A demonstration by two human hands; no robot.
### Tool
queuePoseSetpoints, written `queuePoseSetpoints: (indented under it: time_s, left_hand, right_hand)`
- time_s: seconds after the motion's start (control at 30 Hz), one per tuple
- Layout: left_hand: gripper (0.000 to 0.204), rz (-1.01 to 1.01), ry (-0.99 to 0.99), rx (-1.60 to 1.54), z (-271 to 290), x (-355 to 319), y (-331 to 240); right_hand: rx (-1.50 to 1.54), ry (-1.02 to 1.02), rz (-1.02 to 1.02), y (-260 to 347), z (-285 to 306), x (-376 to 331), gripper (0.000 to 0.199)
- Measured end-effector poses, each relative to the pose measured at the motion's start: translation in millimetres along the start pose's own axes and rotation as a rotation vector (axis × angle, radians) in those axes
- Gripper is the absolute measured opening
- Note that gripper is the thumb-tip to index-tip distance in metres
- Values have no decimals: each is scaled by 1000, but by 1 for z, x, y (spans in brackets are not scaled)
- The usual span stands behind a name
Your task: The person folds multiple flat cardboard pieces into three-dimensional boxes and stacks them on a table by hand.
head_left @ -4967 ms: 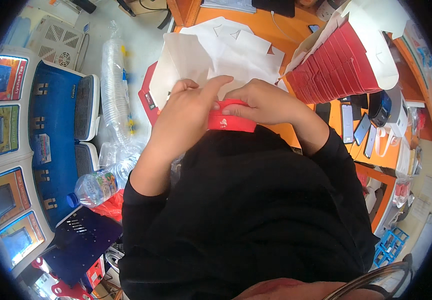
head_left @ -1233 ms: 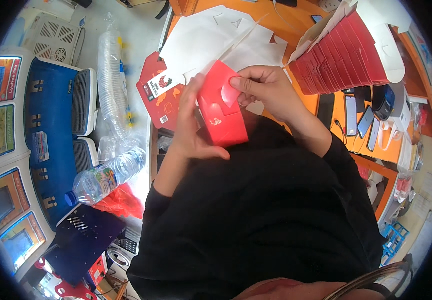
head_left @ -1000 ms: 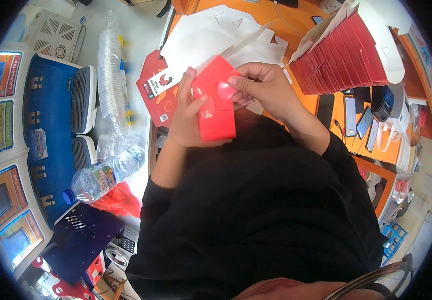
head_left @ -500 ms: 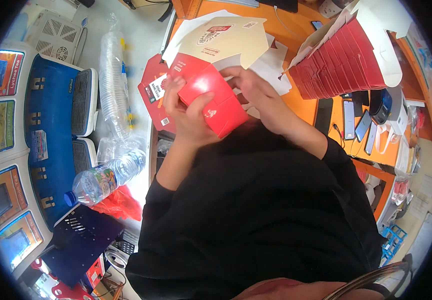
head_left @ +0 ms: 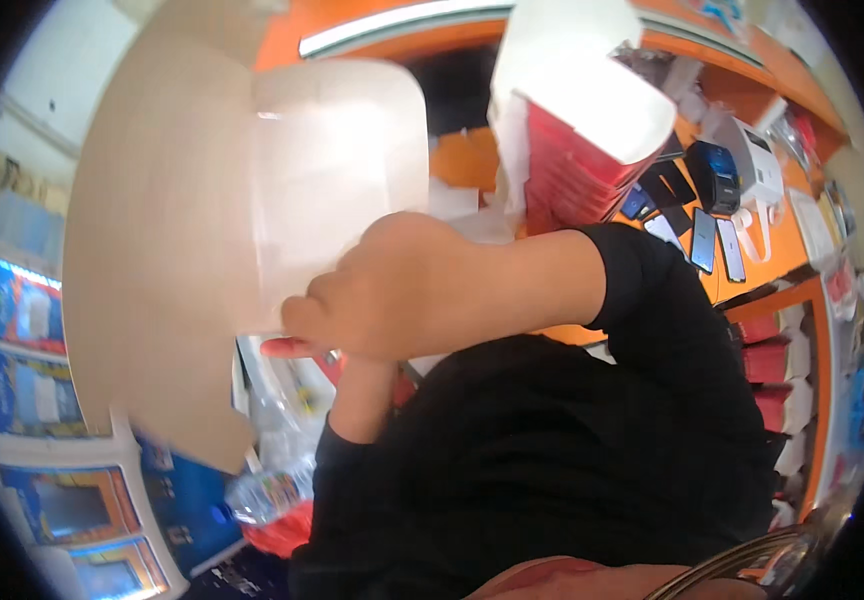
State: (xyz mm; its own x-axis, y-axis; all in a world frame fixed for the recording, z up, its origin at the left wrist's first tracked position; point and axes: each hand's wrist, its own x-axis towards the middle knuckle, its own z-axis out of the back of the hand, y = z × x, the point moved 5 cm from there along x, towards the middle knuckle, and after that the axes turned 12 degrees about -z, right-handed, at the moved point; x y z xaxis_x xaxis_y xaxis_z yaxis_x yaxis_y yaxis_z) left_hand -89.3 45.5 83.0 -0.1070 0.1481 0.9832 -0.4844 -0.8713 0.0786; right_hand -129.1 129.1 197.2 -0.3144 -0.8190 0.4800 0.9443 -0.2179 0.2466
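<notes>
A paperboard food box (head_left: pixel 162 220) is held up close in front of me, its pale flaps and inner side spread large over the left and middle of the view. My right hand (head_left: pixel 392 285) lies against its lower right edge with the fingers curled in, closed on the board as far as I can make out. Behind it my left hand is mostly hidden; only the wrist and forearm (head_left: pixel 362 400) show below, so its grip is out of sight. A stack of nested red and white boxes (head_left: pixel 572 165) stands just beyond my right forearm.
On the orange table (head_left: pixel 592 335) to the right lie several phones (head_left: pixel 704 240), a dark handheld terminal (head_left: pixel 714 175) and a white device (head_left: pixel 752 160). More red boxes (head_left: pixel 767 365) fill a shelf below. A plastic bottle (head_left: pixel 267 497) and drink dispensers (head_left: pixel 62 500) are at left.
The red box has been raised and turned, so its pale flaps now face me. My right hand has crossed leftward in front of my left hand. The view has shifted too.
</notes>
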Motion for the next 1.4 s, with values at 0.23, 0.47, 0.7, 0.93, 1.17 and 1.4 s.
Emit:
queuePoseSetpoints:
  time_s: [0.23, 0.47, 0.7, 0.93, 1.17, 1.4]
  left_hand:
    - [58, -229, 215, -491, -87, 47, -36]
    - [45, -252, 356, -604, -161, 79, -92]
    - [31, -373, 285, -595, -204, 85, -84]
    - [22, -253, 221, -678, -208, 80, -78]
    - [19, -235, 198, -679, -208, 76, -76]
    - [15, -224, 206, -746, -209, 75, -81]
  right_hand:
    - [-551, -474, -248, -28, 114, -17, 16]
    - [-113, -354, -823, -94, 264, -95, 33]
    - [-62, -79, -841, -156, 208, -100, 31]
    - [-534, 214, -973, -185, 132, -100, 25]
    - [-534, 272, -910, -178, 137, -103, 19]
    - [-639, 239, -862, -173, 117, -104, 18]
